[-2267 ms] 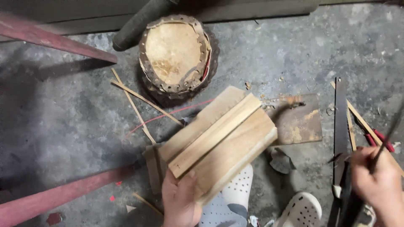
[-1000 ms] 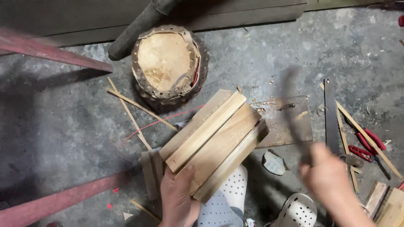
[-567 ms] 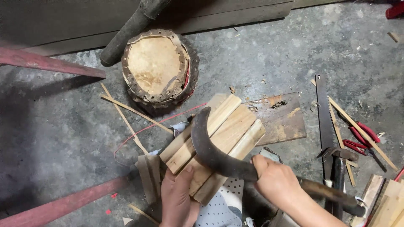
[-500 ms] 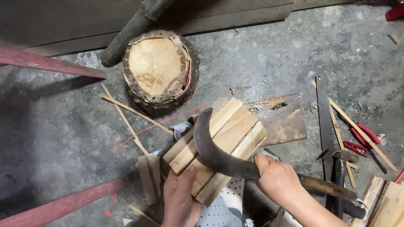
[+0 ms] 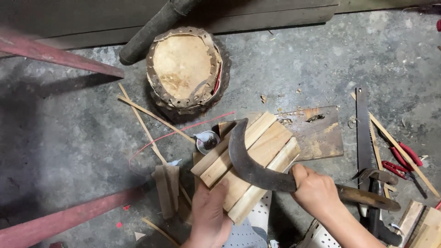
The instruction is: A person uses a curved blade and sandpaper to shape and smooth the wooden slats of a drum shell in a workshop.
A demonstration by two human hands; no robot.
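My left hand point(image 5: 210, 215) grips the near end of a bundle of pale wooden slats point(image 5: 257, 151), held flat and slanting up to the right. My right hand point(image 5: 315, 190) is closed on the wooden handle of a curved dark sickle point(image 5: 248, 163). Its blade lies across the top of the slats, tip pointing away from me. A small round tin point(image 5: 207, 141) sits on the concrete just beyond the bundle's far left corner.
A round wooden stump block point(image 5: 183, 69) stands at the back. A flat brown board point(image 5: 319, 133) lies right of the slats. A handsaw point(image 5: 364, 138), red pliers point(image 5: 399, 160) and thin sticks lie at the right. Red bars point(image 5: 55, 55) cross the left side. Small wood offcuts point(image 5: 165, 188) lie nearby.
My right hand came in from the right with the sickle and laid its blade across the slats. The bundle stayed in my left hand, shifting slightly.
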